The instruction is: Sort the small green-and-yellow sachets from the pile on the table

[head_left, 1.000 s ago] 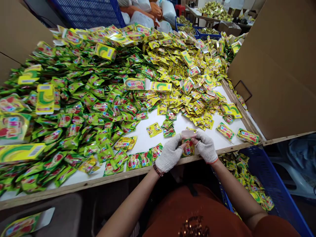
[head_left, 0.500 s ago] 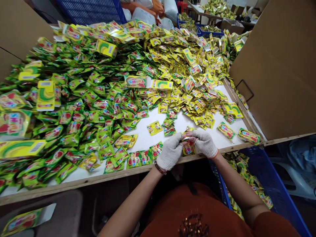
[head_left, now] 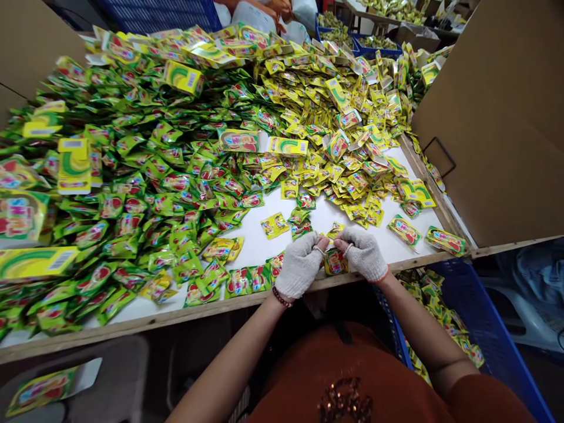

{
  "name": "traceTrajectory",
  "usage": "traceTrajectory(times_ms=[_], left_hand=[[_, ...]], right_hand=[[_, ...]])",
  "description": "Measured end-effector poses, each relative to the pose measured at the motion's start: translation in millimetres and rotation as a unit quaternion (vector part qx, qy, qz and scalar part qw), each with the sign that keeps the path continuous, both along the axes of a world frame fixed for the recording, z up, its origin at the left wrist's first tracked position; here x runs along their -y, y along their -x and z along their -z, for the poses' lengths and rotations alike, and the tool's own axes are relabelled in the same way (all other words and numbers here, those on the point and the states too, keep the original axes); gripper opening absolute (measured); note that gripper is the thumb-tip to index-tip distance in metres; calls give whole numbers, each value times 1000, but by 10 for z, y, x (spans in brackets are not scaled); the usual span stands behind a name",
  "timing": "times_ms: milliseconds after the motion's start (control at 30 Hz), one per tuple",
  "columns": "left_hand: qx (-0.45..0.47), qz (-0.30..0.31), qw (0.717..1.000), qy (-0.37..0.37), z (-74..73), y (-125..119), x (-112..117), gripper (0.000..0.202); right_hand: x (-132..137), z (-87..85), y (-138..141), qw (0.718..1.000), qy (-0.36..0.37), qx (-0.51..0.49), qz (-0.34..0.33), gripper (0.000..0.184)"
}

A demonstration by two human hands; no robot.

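Both my hands wear white knit gloves and meet at the near edge of the white table [head_left: 259, 247]. My left hand [head_left: 300, 264] and my right hand [head_left: 363, 252] pinch the top of one small green and yellow box [head_left: 335, 262] between them, fingers closed on it. Loose green sachets [head_left: 247, 281] lie just left of my left hand. A few yellow sachets [head_left: 274, 225] lie on the bare table beyond my hands.
A deep heap of green sachets [head_left: 132, 176] covers the table's left, yellow sachets [head_left: 335, 147] its right. Flat yellow cartons [head_left: 74, 164] lie on the heap. A brown cardboard wall [head_left: 497, 117] stands right. A blue crate [head_left: 484, 329] with packed boxes sits below right.
My hands have closed in over the small box's top flap, which was standing up and now is folded down. The view has shifted slightly.
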State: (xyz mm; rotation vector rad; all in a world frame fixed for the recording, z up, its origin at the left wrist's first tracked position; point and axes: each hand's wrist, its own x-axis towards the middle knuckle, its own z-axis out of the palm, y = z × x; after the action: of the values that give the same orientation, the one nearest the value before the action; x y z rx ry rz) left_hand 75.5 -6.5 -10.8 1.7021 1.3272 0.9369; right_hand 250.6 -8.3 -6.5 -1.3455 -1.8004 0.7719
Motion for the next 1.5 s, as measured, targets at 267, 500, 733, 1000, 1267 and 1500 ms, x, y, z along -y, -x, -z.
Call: traceTrajectory(times_ms=[267, 500, 733, 1000, 1267, 1500], left_hand=[[39, 92, 978, -185, 260, 72, 124, 14], [18, 72, 978, -193, 245, 104, 114, 21], [-105, -79, 987, -98, 55, 498, -272, 20], [-269, -59, 955, -113, 106, 635, -708, 21], [-318, -40, 943, -92, 156, 751, -805, 25], [-377, -32, 923, -70, 232, 901, -813, 45]], right_hand=[[50, 192, -187, 991, -96, -33, -90, 15], [75, 280, -127, 994, -80, -67, -36, 10], [301, 57, -627, 869, 109, -481, 46, 44], [337, 30, -492, 799, 180, -574, 4, 62], [572, -332, -922, 925, 300, -229, -35, 72], [1038, -591, -1622, 919, 334, 206, 15, 32]])
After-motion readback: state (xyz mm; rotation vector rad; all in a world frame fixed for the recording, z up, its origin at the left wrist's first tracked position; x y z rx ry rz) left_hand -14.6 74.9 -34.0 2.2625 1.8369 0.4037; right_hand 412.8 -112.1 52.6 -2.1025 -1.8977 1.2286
